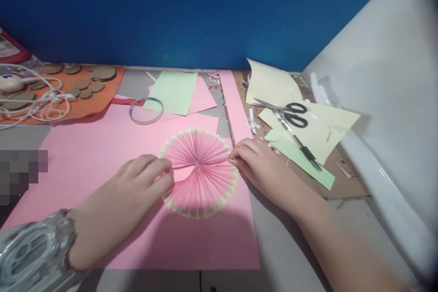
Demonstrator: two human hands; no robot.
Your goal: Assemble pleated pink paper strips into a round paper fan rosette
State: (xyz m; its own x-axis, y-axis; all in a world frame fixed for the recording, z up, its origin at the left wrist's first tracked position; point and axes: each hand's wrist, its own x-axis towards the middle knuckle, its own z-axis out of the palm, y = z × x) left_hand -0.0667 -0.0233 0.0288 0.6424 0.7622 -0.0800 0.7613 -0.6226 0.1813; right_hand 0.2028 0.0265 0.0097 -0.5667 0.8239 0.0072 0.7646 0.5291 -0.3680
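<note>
A round pleated paper fan, pink with a pale yellow-green rim, is spread nearly into a full circle above a large pink sheet. My left hand pinches its left edge, where a gap shows between the folds. At the upper right rim, the fingertips of my right hand are closed on the paper. The pleats meet at a point in the middle of the fan. A clear-cased watch sits on my left wrist.
Black-handled scissors and a pen lie on cream and green paper at right. A tape roll rests behind the fan. Cardboard discs and a white cable lie on an orange sheet. A blue wall stands behind.
</note>
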